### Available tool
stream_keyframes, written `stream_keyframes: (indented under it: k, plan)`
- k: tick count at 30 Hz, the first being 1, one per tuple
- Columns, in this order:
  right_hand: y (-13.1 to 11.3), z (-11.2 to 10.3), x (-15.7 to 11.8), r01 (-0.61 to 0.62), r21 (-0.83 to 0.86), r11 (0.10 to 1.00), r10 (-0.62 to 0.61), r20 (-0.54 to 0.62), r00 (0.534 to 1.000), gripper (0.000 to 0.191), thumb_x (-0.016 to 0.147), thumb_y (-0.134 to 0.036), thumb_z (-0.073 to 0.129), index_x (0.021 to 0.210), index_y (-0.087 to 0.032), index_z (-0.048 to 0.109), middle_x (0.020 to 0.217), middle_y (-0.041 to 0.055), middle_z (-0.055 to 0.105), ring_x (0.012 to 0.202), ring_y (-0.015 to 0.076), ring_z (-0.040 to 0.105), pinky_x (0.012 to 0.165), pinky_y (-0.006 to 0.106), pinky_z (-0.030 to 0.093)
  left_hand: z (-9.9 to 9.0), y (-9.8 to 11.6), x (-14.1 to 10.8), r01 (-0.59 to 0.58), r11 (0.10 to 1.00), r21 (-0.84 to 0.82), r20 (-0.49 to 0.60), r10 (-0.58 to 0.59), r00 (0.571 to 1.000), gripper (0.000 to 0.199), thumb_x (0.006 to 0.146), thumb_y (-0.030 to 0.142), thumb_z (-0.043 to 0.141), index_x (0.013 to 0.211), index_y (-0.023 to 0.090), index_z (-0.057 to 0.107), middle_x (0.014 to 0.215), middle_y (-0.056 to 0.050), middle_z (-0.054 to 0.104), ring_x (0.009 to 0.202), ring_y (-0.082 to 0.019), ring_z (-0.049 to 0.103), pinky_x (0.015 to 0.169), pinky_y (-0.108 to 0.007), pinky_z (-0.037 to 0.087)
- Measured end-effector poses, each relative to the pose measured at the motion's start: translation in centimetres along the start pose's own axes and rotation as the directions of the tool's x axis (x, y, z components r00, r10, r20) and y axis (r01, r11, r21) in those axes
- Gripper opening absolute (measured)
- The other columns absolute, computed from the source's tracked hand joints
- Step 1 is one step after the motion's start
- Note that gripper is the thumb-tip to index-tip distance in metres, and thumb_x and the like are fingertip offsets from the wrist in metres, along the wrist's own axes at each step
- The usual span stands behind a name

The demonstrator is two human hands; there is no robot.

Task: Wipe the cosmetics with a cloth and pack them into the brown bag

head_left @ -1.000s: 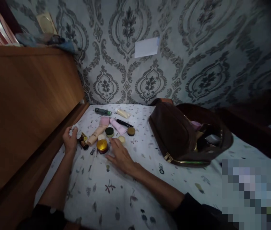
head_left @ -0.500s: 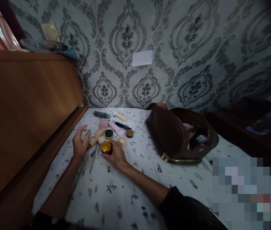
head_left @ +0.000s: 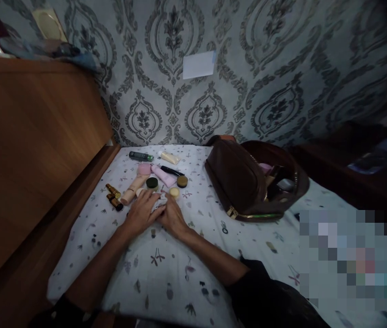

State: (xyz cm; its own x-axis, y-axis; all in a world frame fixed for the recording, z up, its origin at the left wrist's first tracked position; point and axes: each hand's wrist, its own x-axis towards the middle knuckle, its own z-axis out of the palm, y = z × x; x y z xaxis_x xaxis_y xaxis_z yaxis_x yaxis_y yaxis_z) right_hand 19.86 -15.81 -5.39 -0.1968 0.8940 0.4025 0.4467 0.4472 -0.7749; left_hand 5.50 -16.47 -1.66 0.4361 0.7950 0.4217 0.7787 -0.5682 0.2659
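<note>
My left hand and my right hand meet over the printed sheet, fingers closed in. A crumpled white cloth or tissue shows between them, under my left fingers. What my right fingers grip is hidden, and the amber jar with the gold lid is out of sight. Just beyond the hands lie a small cream-coloured jar, a dark-lidded jar, a brown-lidded jar and a beige tube. Two gold-and-black lipstick-like tubes lie left of my left hand.
Farther back lie a pink tube, a black tube, a pink-lidded item, a green bottle and a cream tube. An open brown bag stands right. A wooden cabinet borders the left; patterned wall behind.
My left hand has come right and down to join my right hand, uncovering the lipstick-like tubes. The amber jar in my right hand is now hidden, and white cloth shows there. The view has tilted slightly.
</note>
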Motion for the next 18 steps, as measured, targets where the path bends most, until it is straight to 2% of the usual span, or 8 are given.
stream_keyframes:
  k: [3,6,10,15,18]
  plan:
    - [0.4,0.0,-0.2,-0.033,0.034,0.999,0.033,0.009,0.999,0.085,0.07,-0.023,0.07,0.147,-0.016,0.034,0.13,0.0159,0.056,0.117,0.0293,0.055,0.099,0.046,0.048,0.7,-0.4,0.1,0.12,0.99,-0.078,-0.007,-0.12,0.993,0.027,0.096,0.041,0.047,0.106,0.019,0.059,0.099,-0.01,0.062,0.096,-0.028,0.058,0.083,-0.041,0.048]
    - [0.7,0.0,-0.3,-0.07,0.057,0.996,0.068,0.039,0.997,0.095,0.07,-0.027,0.073,0.151,-0.018,0.026,0.125,0.0145,0.058,0.112,0.0289,0.058,0.097,0.048,0.049,0.9,-0.9,0.2,0.145,0.972,-0.184,-0.011,-0.15,0.989,0.024,0.097,0.037,0.046,0.11,0.02,0.057,0.099,-0.009,0.063,0.096,-0.026,0.06,0.084,-0.039,0.048]
    - [0.8,0.1,-0.4,-0.074,0.072,0.995,0.07,0.055,0.996,0.097,0.069,-0.028,0.076,0.151,-0.019,0.026,0.113,0.0111,0.062,0.106,0.0278,0.06,0.094,0.047,0.05,0.8,-1.3,0.3,0.138,0.972,-0.192,-0.03,-0.147,0.989,0.021,0.097,0.034,0.044,0.107,0.02,0.055,0.097,-0.008,0.062,0.094,-0.025,0.059,0.084,-0.039,0.048]
    - [0.8,-0.1,-0.5,-0.042,0.083,0.996,0.036,0.072,0.997,0.094,0.069,-0.025,0.075,0.15,-0.026,0.028,0.117,0.0089,0.062,0.108,0.0265,0.06,0.096,0.044,0.049,0.7,-1.4,0.1,0.137,0.975,-0.177,-0.069,-0.151,0.986,0.022,0.098,0.037,0.042,0.099,0.02,0.057,0.093,-0.008,0.06,0.093,-0.025,0.059,0.083,-0.038,0.048]
    - [0.4,-0.3,-0.5,-0.074,0.124,0.989,0.061,0.106,0.992,0.09,0.07,-0.022,0.073,0.149,-0.025,0.028,0.115,0.0075,0.063,0.102,0.0248,0.062,0.093,0.041,0.05,0.7,-1.4,0.0,0.151,0.976,-0.159,-0.092,-0.167,0.982,0.027,0.097,0.042,0.043,0.1,0.02,0.058,0.095,-0.008,0.059,0.094,-0.026,0.058,0.085,-0.039,0.047]
